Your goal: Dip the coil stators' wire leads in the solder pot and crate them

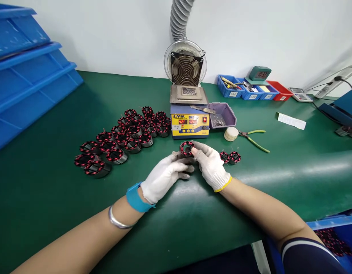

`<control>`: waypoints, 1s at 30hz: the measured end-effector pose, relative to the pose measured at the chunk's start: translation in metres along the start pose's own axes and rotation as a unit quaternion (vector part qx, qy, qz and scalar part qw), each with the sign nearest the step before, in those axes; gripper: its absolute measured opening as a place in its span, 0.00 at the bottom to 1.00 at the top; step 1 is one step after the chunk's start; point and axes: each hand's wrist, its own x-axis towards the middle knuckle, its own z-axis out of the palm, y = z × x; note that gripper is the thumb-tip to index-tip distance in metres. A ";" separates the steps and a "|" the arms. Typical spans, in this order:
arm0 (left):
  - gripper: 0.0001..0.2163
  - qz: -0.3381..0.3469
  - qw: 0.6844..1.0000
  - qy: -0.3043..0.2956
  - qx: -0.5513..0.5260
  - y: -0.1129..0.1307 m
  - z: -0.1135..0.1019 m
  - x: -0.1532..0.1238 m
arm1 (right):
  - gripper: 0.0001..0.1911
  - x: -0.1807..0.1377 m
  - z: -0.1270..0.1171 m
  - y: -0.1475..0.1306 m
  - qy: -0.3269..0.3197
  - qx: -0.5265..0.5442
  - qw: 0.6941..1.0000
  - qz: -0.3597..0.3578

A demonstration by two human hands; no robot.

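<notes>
Both my hands wear white gloves and meet over the green mat in front of the solder pot [189,121]. Between them they hold one round wound stator [187,148], black with red windings. My left hand [163,177] grips it from the left side with curled fingers. My right hand [210,165] pinches its right rim with thumb and forefinger. Two more stators [230,157] lie just right of my right hand. Several stators [123,137] lie grouped on the mat to the left.
A fan [185,69] with a grey duct stands behind the solder pot. A purple tray [223,115], a white roll [231,133] and green-handled pliers [255,138] lie to its right. Blue crates [24,72] are stacked far left; small bins [250,90] line the back.
</notes>
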 end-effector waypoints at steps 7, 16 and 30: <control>0.12 -0.001 0.999 -0.044 0.028 0.008 -0.002 -0.012 | 0.26 0.001 -0.003 -0.006 0.039 -0.060 0.997 -0.036; 0.19 0.186 0.960 0.130 0.167 -0.001 -0.004 -0.005 | 0.26 -0.004 0.000 -0.003 0.028 -0.045 0.995 -0.083; 0.04 0.286 0.920 0.224 0.146 0.021 -0.009 -0.028 | 0.25 -0.013 0.001 -0.009 0.034 -0.165 0.975 -0.146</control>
